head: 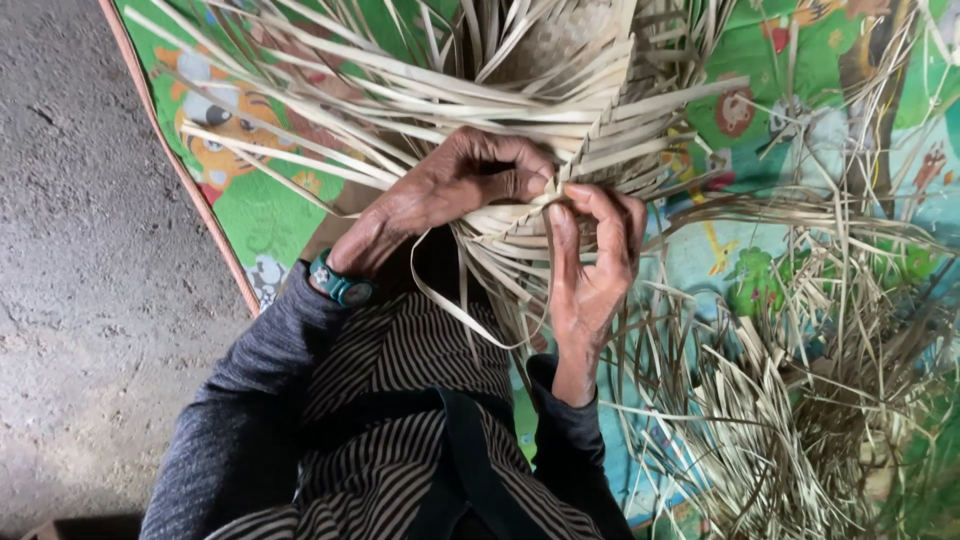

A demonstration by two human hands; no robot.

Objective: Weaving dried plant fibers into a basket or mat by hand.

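- Weave (560,60): a half-made piece of flat, pale palm strips lies straight ahead of you at the top centre of the view, over the mat. Its plaited edge runs down to the spot where your two hands meet.
- Strips (300,150): loose, unwoven ends fan out from the weave to the left and right; more hang down past your wrists, and one curls across your lap.
- Left hand (450,190): your fingers are curled tight, knuckles up, pinching strips at the plaited edge. The fingertips are tucked under the strips and partly hidden.
- Right hand (590,260): palm turned towards you, fingers bent over the top of the edge, thumb upright beside them. It is closed on the strips, touching the same point as your left hand.
- Watch (338,283): a teal wristwatch sits on your left wrist, just above the grey sleeve.
- Mat (250,215): a bright green and blue play mat with cartoon animals lies under the weave; its edge runs diagonally at the left.
- Floor (90,260): rough grey concrete lies left of the mat.
- Pile (800,400): a heap of loose dry strips lies on the mat to your right, near your right hand but apart from it.
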